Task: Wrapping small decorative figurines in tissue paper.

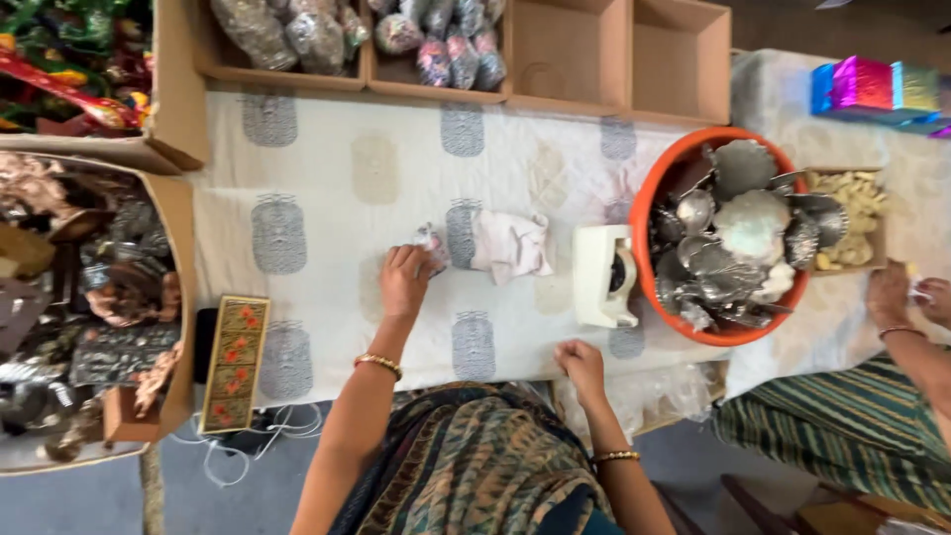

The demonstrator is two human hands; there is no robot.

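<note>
Right hand (581,365) rests at the worktop (327,188) near edge, fingers curled together, holding nothing. Left hand (404,280) farther in, fingers pinched on a small crinkled wrapper (432,245) just beside a pink cloth (511,245). Wrapper looks light, limp, probably slippery (film?); best pinched at an edge. Beyond: tape dispenser (604,275), orange tub (649,203) of metal dishes.

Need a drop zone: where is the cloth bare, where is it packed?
Bare: the printed cloth between the back cardboard trays and the left hand, and the front strip between both hands. Crowded: around the pink rag, tape dispenser and orange tub; left boxes are full.
</note>
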